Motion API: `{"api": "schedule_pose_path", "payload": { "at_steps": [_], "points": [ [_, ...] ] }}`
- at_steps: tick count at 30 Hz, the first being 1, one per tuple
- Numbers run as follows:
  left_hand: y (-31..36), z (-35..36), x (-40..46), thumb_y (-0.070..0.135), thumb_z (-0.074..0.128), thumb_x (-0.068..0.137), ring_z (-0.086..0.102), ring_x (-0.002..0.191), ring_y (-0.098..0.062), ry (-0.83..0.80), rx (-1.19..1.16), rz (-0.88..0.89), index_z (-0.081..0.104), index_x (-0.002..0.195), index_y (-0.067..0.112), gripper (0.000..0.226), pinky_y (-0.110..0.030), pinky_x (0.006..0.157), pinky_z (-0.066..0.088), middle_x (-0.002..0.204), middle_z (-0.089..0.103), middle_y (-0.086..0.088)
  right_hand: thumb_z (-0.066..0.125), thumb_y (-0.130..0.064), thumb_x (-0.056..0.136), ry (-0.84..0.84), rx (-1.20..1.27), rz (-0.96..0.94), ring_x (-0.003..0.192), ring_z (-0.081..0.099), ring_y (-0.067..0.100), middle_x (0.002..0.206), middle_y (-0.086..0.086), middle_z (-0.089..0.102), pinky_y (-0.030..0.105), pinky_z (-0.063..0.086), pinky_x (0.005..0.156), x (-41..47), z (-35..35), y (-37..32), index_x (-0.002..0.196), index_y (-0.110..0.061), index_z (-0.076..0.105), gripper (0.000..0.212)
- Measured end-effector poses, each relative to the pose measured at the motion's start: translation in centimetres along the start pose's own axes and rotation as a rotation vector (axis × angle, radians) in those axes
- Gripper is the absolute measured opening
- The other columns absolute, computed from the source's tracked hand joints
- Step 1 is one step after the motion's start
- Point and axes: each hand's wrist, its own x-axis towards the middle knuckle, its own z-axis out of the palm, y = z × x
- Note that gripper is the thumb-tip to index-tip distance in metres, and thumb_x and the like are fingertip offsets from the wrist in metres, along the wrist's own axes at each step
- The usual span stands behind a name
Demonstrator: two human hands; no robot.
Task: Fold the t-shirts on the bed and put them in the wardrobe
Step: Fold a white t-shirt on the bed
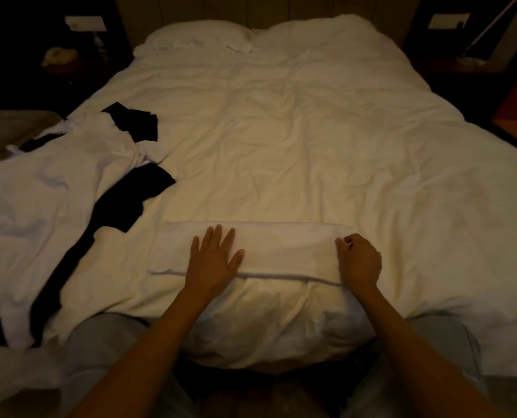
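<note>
One white t-shirt (260, 251) is folded into a long strip under both hands, the left hand (213, 260) flat and relaxed on it and the right hand (358, 260) pinching its end, while a messy pile of shirts (70, 182) past the left hand waits, and nothing is in the wardrobe yet, I think.

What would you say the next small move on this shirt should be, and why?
Probably fold the shirt's right end over toward the left hand. It lies as a long strip; the left hand presses it flat, the right hand pinches that end.
</note>
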Motion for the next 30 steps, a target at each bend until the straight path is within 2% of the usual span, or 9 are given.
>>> {"api": "schedule_pose_path", "payload": {
  "at_steps": [3, 6, 10, 15, 18, 21, 24, 28, 30],
  "points": [
    [1.7, 0.5, 0.4, 0.067, -0.011, 0.079, 0.001, 0.152, -0.019, -0.009, 0.022, 0.060, 0.008, 0.157, 0.032, 0.087, -0.044, 0.122, -0.002, 0.165, 0.006, -0.004, 0.053, -0.031, 0.098, 0.017, 0.069, -0.059, 0.080, 0.062, 0.029, 0.087, 0.008, 0.069, 0.040, 0.047, 0.083, 1.4, -1.0, -0.3, 0.087, -0.012, 0.066, 0.026],
    [1.8, 1.1, 0.5, 0.066, -0.013, 0.081, 0.000, 0.152, -0.019, 0.001, 0.033, 0.036, 0.006, 0.157, 0.033, 0.084, -0.044, 0.121, -0.004, 0.165, 0.005, -0.003, 0.052, -0.031, 0.099, 0.057, 0.049, -0.126, 0.083, 0.063, 0.029, 0.093, 0.007, 0.068, 0.038, 0.045, 0.080, 2.4, -1.9, -0.8, 0.093, -0.012, 0.068, 0.025],
    [2.0, 1.4, 0.3, 0.065, -0.014, 0.082, -0.002, 0.152, -0.019, 0.005, 0.053, 0.023, 0.003, 0.157, 0.034, 0.083, -0.044, 0.122, -0.004, 0.166, 0.003, -0.002, 0.048, -0.035, 0.100, -0.013, -0.048, -0.115, 0.089, 0.060, 0.027, 0.102, 0.009, 0.065, 0.036, 0.045, 0.077, 1.6, -1.2, -0.2, 0.103, -0.012, 0.066, 0.029],
    [3.1, 1.1, 0.7, 0.070, -0.015, 0.079, -0.003, 0.152, -0.022, -0.014, 0.049, 0.039, 0.001, 0.157, 0.032, 0.088, -0.046, 0.122, -0.004, 0.165, 0.001, -0.005, 0.048, -0.056, 0.094, -0.156, 0.044, 0.095, 0.120, 0.052, 0.036, 0.134, 0.018, 0.054, 0.044, 0.042, 0.099, 0.2, -1.1, 0.1, 0.141, -0.005, 0.043, 0.069],
    [4.9, 1.4, 1.3, 0.072, -0.016, 0.077, -0.001, 0.152, -0.020, -0.027, 0.019, 0.126, 0.003, 0.157, 0.031, 0.092, -0.042, 0.122, -0.003, 0.165, 0.002, -0.005, 0.061, -0.057, 0.087, -0.347, 0.161, 0.240, 0.123, 0.053, 0.036, 0.137, 0.019, 0.053, 0.039, 0.042, 0.099, 0.8, -1.8, -0.6, 0.140, -0.001, 0.043, 0.080],
    [6.1, 2.0, 2.2, 0.067, -0.013, 0.078, 0.001, 0.152, -0.019, -0.029, -0.050, 0.120, 0.006, 0.157, 0.032, 0.088, -0.039, 0.121, -0.003, 0.165, 0.005, -0.003, 0.076, -0.032, 0.083, -0.429, 0.510, 0.402, 0.098, 0.064, 0.032, 0.114, 0.020, 0.065, 0.036, 0.051, 0.082, 1.9, -2.5, -0.7, 0.127, 0.007, 0.056, 0.062],
    [6.4, 2.5, 2.6, 0.065, -0.014, 0.077, 0.002, 0.152, -0.017, -0.033, -0.083, 0.082, 0.008, 0.156, 0.032, 0.088, -0.038, 0.121, -0.004, 0.165, 0.007, -0.001, 0.075, -0.008, 0.082, -0.537, 0.923, 0.597, 0.075, 0.064, 0.026, 0.088, 0.015, 0.067, 0.032, 0.054, 0.057, 2.1, -3.4, -1.0, 0.116, 0.008, 0.060, 0.041],
    [6.7, 2.0, 2.8, 0.056, 0.007, 0.099, 0.002, 0.152, -0.016, -0.089, -0.123, 0.036, 0.010, 0.156, 0.031, 0.063, -0.038, 0.122, -0.004, 0.165, 0.008, 0.000, 0.069, -0.004, 0.086, -0.576, 1.173, 0.567, 0.086, 0.066, 0.032, 0.098, 0.019, 0.068, 0.039, 0.059, 0.063, 2.1, -4.8, -2.7, 0.110, 0.003, 0.060, 0.027],
    [7.2, 1.0, 2.9, 0.044, 0.016, 0.106, 0.004, 0.151, -0.015, -0.113, -0.310, -0.008, 0.014, 0.156, 0.028, 0.053, -0.037, 0.122, -0.004, 0.165, 0.010, 0.000, 0.067, -0.004, 0.087, -0.562, 1.228, 0.535, 0.088, 0.067, 0.033, 0.098, 0.019, 0.069, 0.041, 0.058, 0.067, 2.2, -5.7, -4.3, 0.104, 0.000, 0.062, 0.018]
  ]
}}
